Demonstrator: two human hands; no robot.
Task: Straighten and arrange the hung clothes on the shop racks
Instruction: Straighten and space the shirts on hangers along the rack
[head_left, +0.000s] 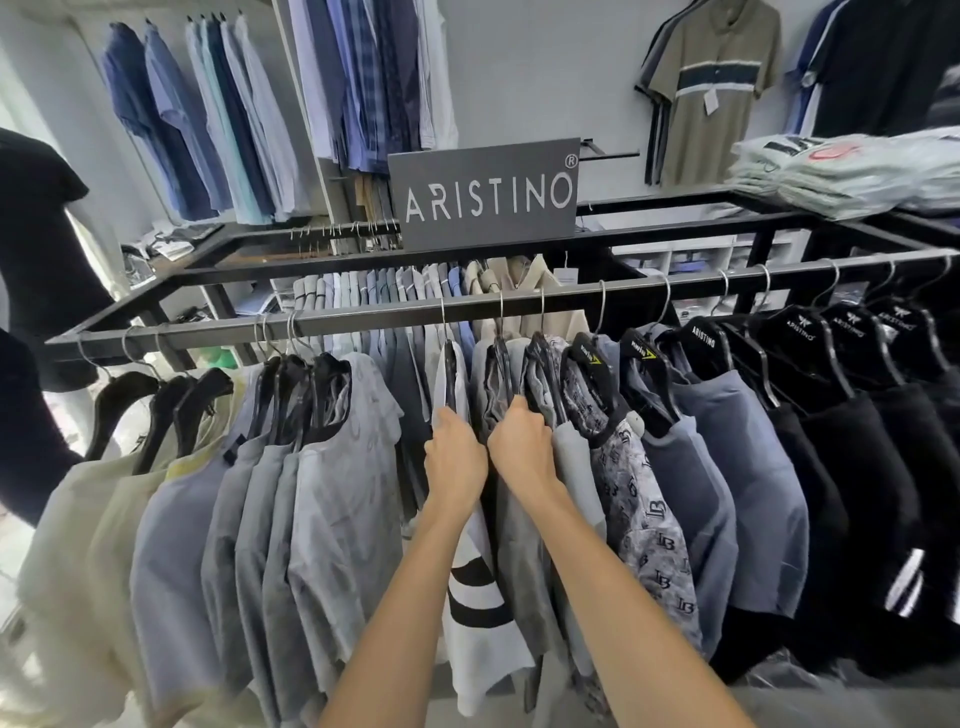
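Note:
A black metal rack rail (363, 325) runs across the view with shirts on black hangers. My left hand (454, 457) grips the shoulder of a white shirt with black stripes (475, 597) on its hanger. Close beside it, my right hand (522, 447) grips the shoulder of a grey shirt (519, 561) hung just right of it. The fingertips of both hands are buried in the cloth. Grey shirts (332, 493) hang to the left, a patterned grey shirt (644, 519) and blue shirts (727, 467) to the right.
Black shirts (857, 467) fill the rail's right end and cream shirts (93, 519) its left end. A grey brand sign (485, 195) stands on the rack top. Folded shirts (841, 171) lie at the right. A dark mannequin (36, 249) stands at the left. More shirts hang on the wall.

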